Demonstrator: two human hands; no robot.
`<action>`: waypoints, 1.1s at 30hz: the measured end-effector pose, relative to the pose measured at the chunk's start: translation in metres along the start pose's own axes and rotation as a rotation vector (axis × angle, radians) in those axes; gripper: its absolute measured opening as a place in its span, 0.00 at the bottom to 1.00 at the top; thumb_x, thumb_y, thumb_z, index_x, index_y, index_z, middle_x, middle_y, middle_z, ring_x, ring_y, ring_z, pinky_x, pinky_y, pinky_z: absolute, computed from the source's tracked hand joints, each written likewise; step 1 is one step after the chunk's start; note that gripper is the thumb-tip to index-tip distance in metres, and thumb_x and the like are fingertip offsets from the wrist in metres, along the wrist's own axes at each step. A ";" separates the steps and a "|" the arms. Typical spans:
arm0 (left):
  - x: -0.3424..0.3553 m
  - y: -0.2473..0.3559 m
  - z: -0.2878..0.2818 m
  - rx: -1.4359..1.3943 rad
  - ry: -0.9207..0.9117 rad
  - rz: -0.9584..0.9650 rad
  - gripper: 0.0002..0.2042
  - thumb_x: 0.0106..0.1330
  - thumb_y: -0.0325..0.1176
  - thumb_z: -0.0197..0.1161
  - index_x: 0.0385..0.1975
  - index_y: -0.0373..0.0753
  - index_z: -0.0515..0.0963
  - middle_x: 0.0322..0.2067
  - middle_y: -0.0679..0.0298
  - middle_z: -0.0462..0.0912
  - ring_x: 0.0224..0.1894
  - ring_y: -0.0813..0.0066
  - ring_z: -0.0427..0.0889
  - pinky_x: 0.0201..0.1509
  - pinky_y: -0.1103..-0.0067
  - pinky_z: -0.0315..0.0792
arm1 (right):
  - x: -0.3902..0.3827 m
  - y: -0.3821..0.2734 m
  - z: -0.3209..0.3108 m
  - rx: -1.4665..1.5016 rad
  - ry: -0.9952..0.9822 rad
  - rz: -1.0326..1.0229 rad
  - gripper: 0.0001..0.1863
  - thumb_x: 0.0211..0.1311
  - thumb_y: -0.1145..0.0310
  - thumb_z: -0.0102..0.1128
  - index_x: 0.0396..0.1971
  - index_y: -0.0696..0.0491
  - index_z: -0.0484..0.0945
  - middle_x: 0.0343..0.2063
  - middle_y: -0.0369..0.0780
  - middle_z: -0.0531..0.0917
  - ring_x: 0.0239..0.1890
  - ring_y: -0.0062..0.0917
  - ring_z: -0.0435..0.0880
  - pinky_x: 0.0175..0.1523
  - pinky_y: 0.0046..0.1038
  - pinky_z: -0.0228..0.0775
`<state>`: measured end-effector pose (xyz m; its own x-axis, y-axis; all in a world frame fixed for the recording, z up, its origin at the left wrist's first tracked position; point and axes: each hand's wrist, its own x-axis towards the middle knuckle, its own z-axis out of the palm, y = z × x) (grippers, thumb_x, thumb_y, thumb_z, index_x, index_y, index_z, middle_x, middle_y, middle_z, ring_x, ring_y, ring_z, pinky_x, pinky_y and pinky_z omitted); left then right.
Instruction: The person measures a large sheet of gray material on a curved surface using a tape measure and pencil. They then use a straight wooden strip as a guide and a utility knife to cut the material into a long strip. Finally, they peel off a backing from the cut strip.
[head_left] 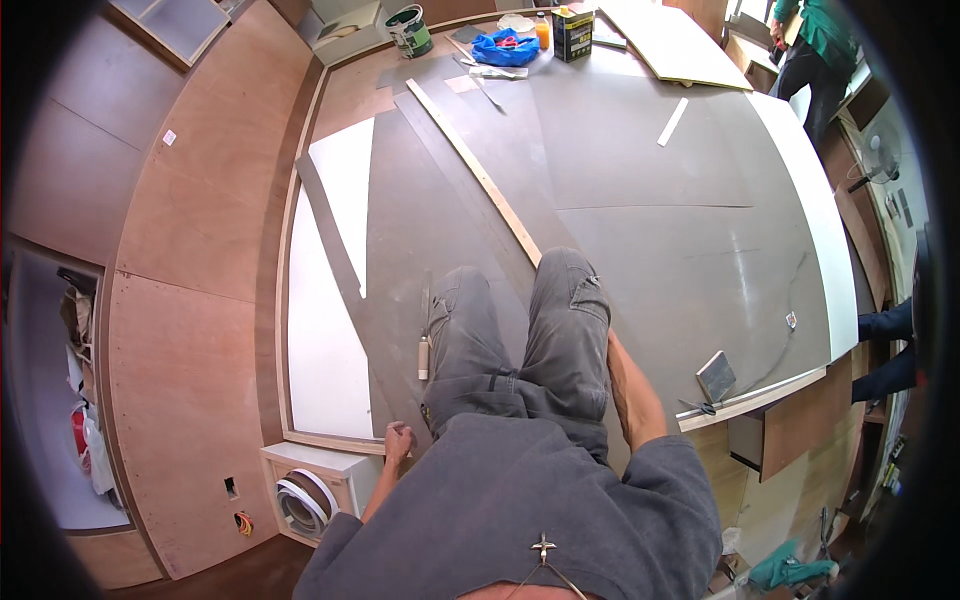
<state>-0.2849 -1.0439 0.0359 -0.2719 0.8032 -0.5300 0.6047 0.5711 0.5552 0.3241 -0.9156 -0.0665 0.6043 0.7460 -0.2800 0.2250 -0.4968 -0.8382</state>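
Note:
I am kneeling or sitting on large grey sheets laid over a broad platform. My left hand [398, 440] is low at the platform's near left corner, beside the edge of a grey sheet [395, 370]. Its fingers look curled together; what they hold, if anything, is too small to make out. My right forearm runs forward along my right thigh, and the hand itself is hidden behind that leg. Left of my left leg lies a tool with a pale handle [423, 358] and a thin blade. A long wooden strip [475, 172] stretches ahead from my right knee.
A narrow grey strip [330, 225] crosses the white board [340, 170] at left. At the far edge stand a paint bucket [408, 32], a blue bag [503, 48] and a dark can [573, 33]. Scissors [708, 408] lie near a dark block [715, 376]. Another person [815, 50] stands far right.

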 end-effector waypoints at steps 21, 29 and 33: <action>0.190 0.446 0.145 -0.159 -0.081 0.543 0.19 0.71 0.37 0.58 0.55 0.31 0.75 0.47 0.50 0.83 0.48 0.60 0.84 0.53 0.70 0.76 | 0.171 0.009 -0.192 -0.595 0.336 0.086 0.33 0.57 0.69 0.61 0.65 0.51 0.69 0.56 0.54 0.77 0.60 0.49 0.76 0.64 0.45 0.67; 0.359 0.500 0.217 -0.083 -0.012 0.272 0.28 0.65 0.47 0.65 0.56 0.30 0.73 0.45 0.52 0.83 0.46 0.62 0.82 0.52 0.69 0.75 | 0.154 -0.147 0.016 -0.193 -0.102 -0.240 0.26 0.59 0.67 0.69 0.57 0.53 0.74 0.48 0.49 0.79 0.52 0.44 0.80 0.55 0.41 0.72; 0.372 0.565 0.261 0.025 0.013 0.151 0.39 0.58 0.52 0.72 0.60 0.27 0.68 0.46 0.50 0.81 0.48 0.61 0.81 0.54 0.69 0.75 | 0.120 -0.164 0.072 -0.285 -0.240 -0.222 0.34 0.56 0.62 0.73 0.62 0.51 0.71 0.47 0.46 0.78 0.50 0.42 0.77 0.55 0.42 0.69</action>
<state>0.1513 -0.4667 -0.0152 -0.1859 0.8821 -0.4329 0.6582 0.4389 0.6117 0.3043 -0.7128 0.0033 0.3304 0.9138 -0.2364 0.5522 -0.3902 -0.7367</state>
